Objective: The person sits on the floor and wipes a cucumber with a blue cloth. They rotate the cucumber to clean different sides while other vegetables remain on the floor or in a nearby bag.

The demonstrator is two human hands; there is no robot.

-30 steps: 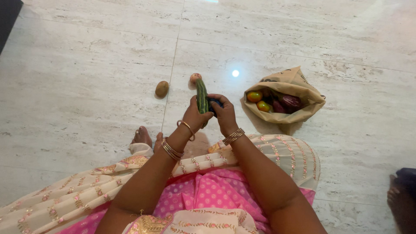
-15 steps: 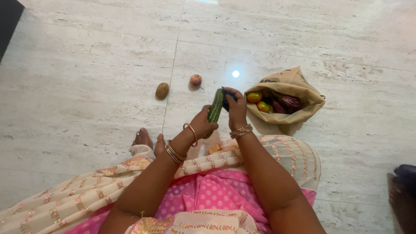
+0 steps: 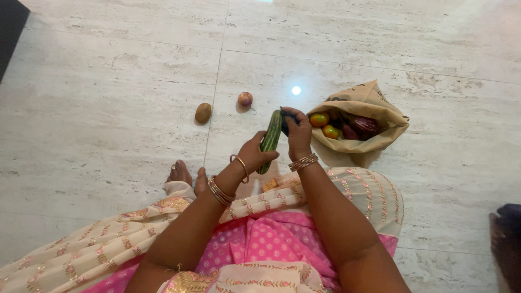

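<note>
My left hand grips the lower part of a long striped green cucumber, which tilts up and to the right. At the cucumber's upper end my right hand is closed on a small dark blue tool, most of it hidden by the fingers. Both wrists wear gold bangles. I sit on the floor in a pink and cream patterned garment.
A brown paper bag lies open to the right, holding tomatoes and purple eggplants. On the marble floor to the left lie a potato and an onion. Another person's foot shows at the right edge.
The cucumber has swung from upright in front of the onion to a tilt toward the right. My right hand has moved up to its top end. The onion is now uncovered.
</note>
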